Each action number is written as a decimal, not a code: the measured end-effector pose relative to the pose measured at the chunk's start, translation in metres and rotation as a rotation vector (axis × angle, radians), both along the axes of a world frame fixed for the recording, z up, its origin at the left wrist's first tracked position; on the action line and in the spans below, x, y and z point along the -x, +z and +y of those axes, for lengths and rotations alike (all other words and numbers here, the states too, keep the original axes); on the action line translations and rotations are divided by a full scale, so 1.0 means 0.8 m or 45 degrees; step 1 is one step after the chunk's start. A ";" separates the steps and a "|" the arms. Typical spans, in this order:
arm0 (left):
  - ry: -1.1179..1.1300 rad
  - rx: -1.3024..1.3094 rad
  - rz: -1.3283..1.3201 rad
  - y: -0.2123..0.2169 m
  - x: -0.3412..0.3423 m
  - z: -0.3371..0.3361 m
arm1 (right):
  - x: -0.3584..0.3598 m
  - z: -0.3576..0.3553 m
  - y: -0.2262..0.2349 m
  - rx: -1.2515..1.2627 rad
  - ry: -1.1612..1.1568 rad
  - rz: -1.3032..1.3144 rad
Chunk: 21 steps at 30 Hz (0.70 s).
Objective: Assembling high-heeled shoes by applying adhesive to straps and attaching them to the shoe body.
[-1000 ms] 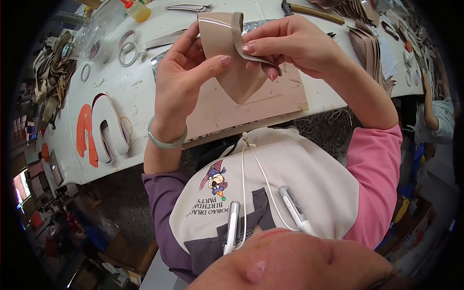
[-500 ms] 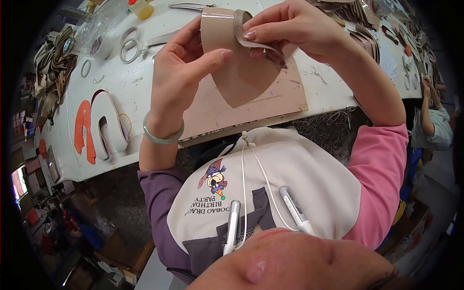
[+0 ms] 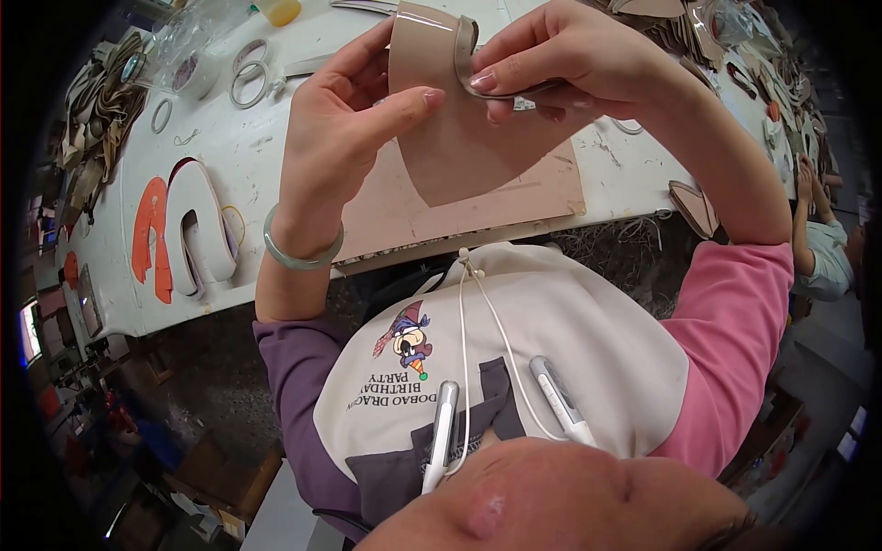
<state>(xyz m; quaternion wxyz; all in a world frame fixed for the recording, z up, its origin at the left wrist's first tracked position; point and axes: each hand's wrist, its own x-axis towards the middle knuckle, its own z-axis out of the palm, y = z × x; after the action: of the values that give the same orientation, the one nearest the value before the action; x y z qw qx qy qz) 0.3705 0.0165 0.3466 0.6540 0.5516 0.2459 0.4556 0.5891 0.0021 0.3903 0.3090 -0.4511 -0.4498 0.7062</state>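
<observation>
Both hands hold up a glossy beige leather-like piece (image 3: 473, 151) above the worktable. My left hand (image 3: 335, 129) grips its left side, thumb on the near face and fingers behind it. With thumb and fingertips, my right hand (image 3: 583, 60) pinches a narrow taupe strip (image 3: 466, 55) along the curved upper edge of the piece. The strip bends sharply at the right thumb and runs on to the right. Part of its far end is hidden by my right fingers. Beneath the piece lies a pinkish-brown board (image 3: 542, 197).
On the white table (image 3: 129, 285) at left lie an orange template (image 3: 152, 243) and a white U-shaped piece (image 3: 211, 225). Tape rolls (image 3: 250, 83), a bottle of yellow liquid (image 3: 280, 11) and leather piles (image 3: 96, 119) sit farther back. Another person's sleeve (image 3: 827, 262) shows at far right.
My right hand and forearm have shifted slightly right, and the strip's loose end is now drawn out straighter to the right. My left hand keeps its grip on the piece.
</observation>
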 end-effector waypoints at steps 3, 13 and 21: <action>0.001 0.028 -0.028 -0.002 0.000 0.001 | 0.007 0.001 0.000 0.009 0.004 -0.008; 0.010 -0.058 0.121 -0.006 0.008 -0.006 | -0.003 -0.003 0.000 0.027 0.013 -0.011; 0.002 0.048 0.103 -0.002 0.008 -0.007 | 0.001 -0.008 0.000 0.037 -0.005 -0.009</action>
<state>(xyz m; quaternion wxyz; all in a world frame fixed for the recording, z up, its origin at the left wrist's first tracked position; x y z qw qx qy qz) 0.3642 0.0112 0.3453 0.6533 0.5570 0.2812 0.4287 0.5881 -0.0040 0.3904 0.3023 -0.4588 -0.4398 0.7104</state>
